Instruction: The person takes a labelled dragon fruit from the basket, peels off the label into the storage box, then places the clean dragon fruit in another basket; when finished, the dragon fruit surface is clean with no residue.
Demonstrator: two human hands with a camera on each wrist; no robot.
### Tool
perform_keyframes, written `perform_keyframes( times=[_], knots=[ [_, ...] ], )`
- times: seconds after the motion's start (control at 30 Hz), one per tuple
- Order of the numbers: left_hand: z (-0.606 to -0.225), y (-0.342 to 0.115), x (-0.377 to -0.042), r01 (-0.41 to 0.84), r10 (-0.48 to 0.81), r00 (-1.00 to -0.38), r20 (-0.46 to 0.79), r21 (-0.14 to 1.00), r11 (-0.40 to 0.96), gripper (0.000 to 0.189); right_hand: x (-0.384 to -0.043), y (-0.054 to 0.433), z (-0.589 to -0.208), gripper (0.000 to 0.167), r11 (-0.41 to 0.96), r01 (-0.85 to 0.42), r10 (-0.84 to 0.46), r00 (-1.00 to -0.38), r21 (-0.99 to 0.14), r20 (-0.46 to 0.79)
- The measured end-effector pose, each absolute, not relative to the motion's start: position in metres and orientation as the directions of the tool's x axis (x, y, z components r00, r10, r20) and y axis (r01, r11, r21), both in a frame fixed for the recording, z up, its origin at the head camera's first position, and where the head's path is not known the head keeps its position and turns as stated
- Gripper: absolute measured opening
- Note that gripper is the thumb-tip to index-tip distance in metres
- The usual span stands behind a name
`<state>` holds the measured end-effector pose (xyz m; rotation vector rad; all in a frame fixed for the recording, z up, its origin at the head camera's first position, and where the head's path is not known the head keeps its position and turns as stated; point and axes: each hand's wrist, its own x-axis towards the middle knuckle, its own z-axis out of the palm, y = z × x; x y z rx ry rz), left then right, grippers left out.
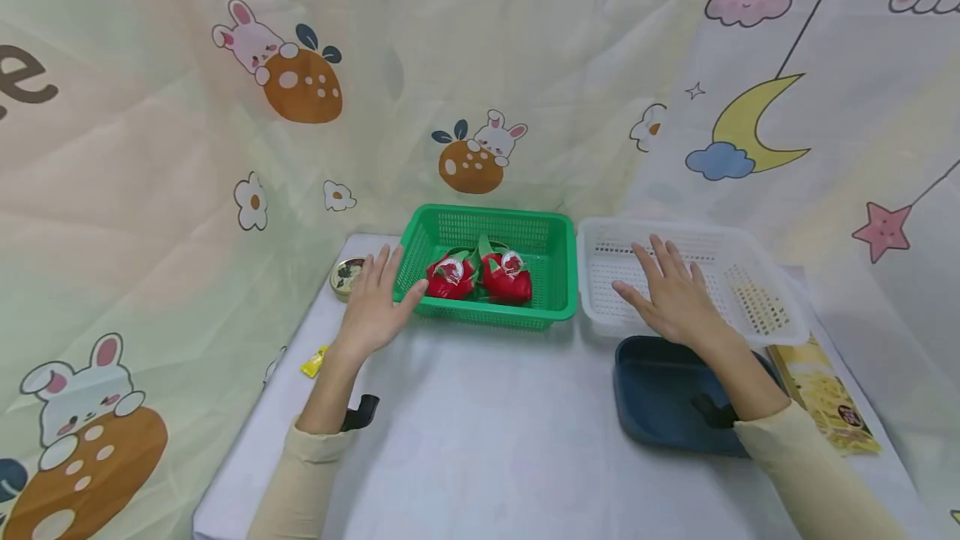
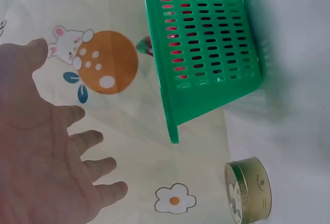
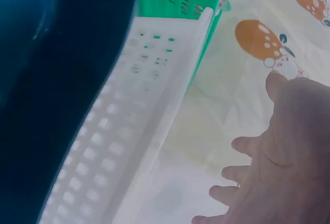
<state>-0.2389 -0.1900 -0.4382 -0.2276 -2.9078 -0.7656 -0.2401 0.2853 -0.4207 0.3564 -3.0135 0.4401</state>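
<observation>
My left hand (image 1: 375,311), fingers straight and spread, is held up by the left front corner of a green basket (image 1: 487,215). It holds nothing, and the left wrist view shows its bare palm. Inside the basket lie two red bundles (image 1: 450,277) with green tops and round labels. My right hand (image 1: 678,302) is raised over the front of a white basket (image 1: 592,273), overlapping it in the head view; its fingers are spread and grip nothing. Beneath the right wrist is a dark blue tray (image 1: 652,407), partly hidden by the forearm.
A round tin (image 2: 250,190) stands left of the green basket. Nearer along the left edge lies a small yellow packet (image 1: 314,362). At the right edge, a yellow food bag (image 1: 832,398) lies beside the blue tray. Printed cloth hangs behind and at both sides of the white table (image 1: 495,440).
</observation>
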Motion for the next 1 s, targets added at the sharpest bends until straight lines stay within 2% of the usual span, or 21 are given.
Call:
perform_keyframes(
  times=[0.47, 0.8, 1.0],
  knots=[
    [-0.442, -0.207, -0.234, 0.142, 0.045, -0.986, 0.164, 0.647, 0.749, 0.086, -0.265, 0.244, -0.412, 0.083, 0.895, -0.308, -0.281, -0.951, -0.323, 0.129],
    [-0.444, -0.216, -0.233, 0.073, -0.059, -0.989, 0.139, 0.783, 0.617, 0.076, -0.288, 0.218, -0.414, 0.075, 0.831, -0.321, -0.308, -0.946, -0.454, 0.103],
    [-0.446, -0.217, -0.233, 0.014, -0.147, -0.983, 0.106, 0.852, 0.523, 0.072, -0.302, 0.207, -0.417, 0.070, 0.784, -0.322, -0.296, -0.945, -0.530, 0.136]
  ],
)
